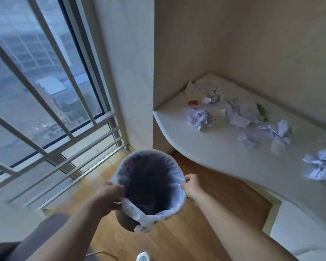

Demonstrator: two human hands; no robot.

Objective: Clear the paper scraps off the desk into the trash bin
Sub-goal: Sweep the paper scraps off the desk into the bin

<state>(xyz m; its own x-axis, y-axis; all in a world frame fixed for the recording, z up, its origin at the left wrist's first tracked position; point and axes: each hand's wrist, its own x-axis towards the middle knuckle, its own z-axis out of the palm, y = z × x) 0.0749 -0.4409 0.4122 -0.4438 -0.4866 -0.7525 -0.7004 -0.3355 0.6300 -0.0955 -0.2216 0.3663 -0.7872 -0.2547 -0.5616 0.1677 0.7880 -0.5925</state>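
Observation:
A round trash bin (149,166) with a white plastic liner hangs over the wooden floor, held at its rim from both sides. My left hand (106,196) grips the liner and rim on the left. My right hand (192,186) grips the rim on the right. The bin's inside looks dark. On the white curved desk (215,153) to the right lie several crumpled paper scraps (200,119), more crumpled paper (275,134) further right and another clump (322,164) near the frame's edge.
A small red scrap (193,103) and a green scrap (262,112) lie among the papers. A large window with a metal railing (45,129) fills the left. A pillar (132,81) stands between window and desk. A grey seat (26,238) is at lower left.

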